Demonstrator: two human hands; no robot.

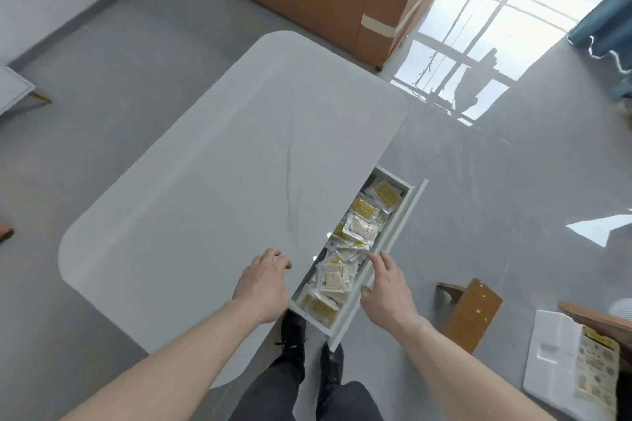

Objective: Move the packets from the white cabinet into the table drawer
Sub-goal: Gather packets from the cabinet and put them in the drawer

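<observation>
Packets (345, 249) filling our table drawer (398, 236) look light, slippery, crinkly; we'd pinch edges. Our left hand (263, 287) and right hand (386, 287) hover spread, empty.

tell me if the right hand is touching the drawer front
Cannot tell. In the head view the right hand overlaps the inner edge of the drawer front, fingertips over the packets, but from above neither contact nor gap shows.
</observation>
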